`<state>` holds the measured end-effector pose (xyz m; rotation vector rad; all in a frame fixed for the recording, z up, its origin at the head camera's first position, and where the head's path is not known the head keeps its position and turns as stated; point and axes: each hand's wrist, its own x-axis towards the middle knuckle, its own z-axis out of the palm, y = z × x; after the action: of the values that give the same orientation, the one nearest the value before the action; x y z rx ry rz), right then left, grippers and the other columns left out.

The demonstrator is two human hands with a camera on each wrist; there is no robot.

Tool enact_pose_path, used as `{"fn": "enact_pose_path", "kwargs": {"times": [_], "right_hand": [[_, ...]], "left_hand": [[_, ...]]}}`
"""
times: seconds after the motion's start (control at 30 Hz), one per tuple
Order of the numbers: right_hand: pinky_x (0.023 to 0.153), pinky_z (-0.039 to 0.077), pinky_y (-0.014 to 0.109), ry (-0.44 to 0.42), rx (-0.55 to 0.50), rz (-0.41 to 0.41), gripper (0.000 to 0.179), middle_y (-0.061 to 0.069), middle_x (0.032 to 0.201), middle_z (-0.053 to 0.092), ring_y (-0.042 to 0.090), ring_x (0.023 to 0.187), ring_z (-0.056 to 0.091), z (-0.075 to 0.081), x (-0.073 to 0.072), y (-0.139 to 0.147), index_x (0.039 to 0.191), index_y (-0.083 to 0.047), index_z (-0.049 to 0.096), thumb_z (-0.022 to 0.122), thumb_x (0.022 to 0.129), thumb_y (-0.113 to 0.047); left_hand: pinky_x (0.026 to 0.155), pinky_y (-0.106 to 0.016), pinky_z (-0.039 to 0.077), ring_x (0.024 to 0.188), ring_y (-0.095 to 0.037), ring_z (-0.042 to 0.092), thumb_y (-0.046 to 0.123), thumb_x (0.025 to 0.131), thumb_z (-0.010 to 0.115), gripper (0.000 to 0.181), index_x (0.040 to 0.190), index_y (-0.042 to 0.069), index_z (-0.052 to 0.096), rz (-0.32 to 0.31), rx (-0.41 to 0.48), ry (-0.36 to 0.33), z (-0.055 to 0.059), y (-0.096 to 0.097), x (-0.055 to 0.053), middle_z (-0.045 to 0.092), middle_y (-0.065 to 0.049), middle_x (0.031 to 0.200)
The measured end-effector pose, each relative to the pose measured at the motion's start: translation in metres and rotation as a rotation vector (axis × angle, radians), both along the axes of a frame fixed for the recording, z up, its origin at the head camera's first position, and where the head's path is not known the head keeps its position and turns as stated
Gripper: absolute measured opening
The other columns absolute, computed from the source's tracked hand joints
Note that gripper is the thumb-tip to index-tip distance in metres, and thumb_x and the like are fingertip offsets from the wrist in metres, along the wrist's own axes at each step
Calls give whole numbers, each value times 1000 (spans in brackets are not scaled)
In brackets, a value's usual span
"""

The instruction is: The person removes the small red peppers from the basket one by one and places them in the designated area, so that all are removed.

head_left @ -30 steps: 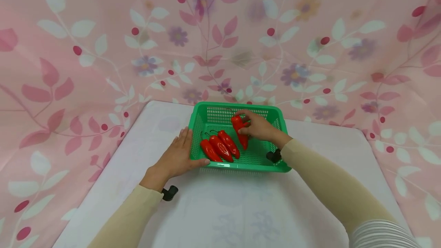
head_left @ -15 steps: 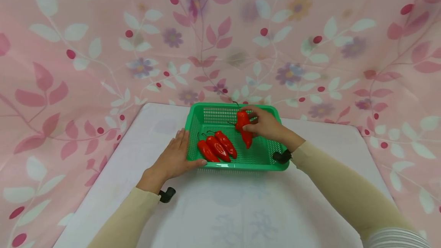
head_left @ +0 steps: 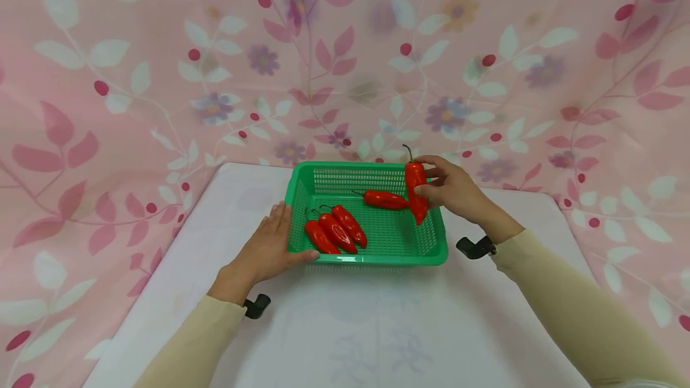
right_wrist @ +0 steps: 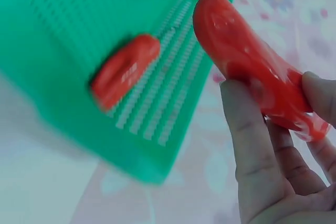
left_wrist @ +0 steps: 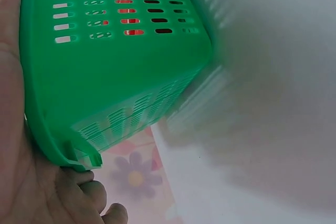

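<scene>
A green plastic basket (head_left: pixel 372 258) stands on the white table. My right hand (head_left: pixel 455 191) pinches a red pepper (head_left: pixel 415 181) between thumb and fingers, with its stem up, over the basket's right side. The right wrist view shows the held pepper (right_wrist: pixel 252 61) glossy, with fingers beneath it. My left hand (head_left: pixel 261 249) rests against the basket's left rim, fingers straight and thumb on the front rim; the palm lies along the rim in the left wrist view. Inside, three red peppers (head_left: pixel 336 231) lie side by side at the left, and another red pepper (head_left: pixel 385 199) lies crosswise farther back.
The white-covered table (head_left: pixel 350 328) extends in front of the basket and to both sides. A pink floral curtain (head_left: pixel 345 76) hangs behind and around it. A black camera mount (head_left: pixel 475 248) sits at the right wrist, another black mount (head_left: pixel 257 306) at the left.
My right hand has lifted the pepper and carried it to the right, uncovering the crosswise pepper behind it. My left hand stays at the basket's rim. The head view has shifted slightly.
</scene>
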<state>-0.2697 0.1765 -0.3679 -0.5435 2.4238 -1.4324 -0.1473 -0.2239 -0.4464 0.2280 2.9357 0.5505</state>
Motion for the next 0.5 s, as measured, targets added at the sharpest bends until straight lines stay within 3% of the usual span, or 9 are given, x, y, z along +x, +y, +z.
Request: {"fn": "enact_pose_path", "kwargs": {"times": [0.23,0.5], "right_hand": [[82,66,50,22,20,-134,70,27,153,50,48,124,63,0,-3,45,166,-21,34,68,105,-22],[85,64,55,-16,92,-236,73,31,156,44,54,130,55,-25,-7,86,167,-15,28,67,105,-20]], "left_hand": [[131,-59,15,163,-44,6,86,83,63,135,166,-6,10,4,-14,8,0,-7,-1,6,-22,177],[131,-59,15,163,-45,6,87,82,62,136,167,-5,8,-6,-1,3,-3,-3,-6,6,-22,177]]}}
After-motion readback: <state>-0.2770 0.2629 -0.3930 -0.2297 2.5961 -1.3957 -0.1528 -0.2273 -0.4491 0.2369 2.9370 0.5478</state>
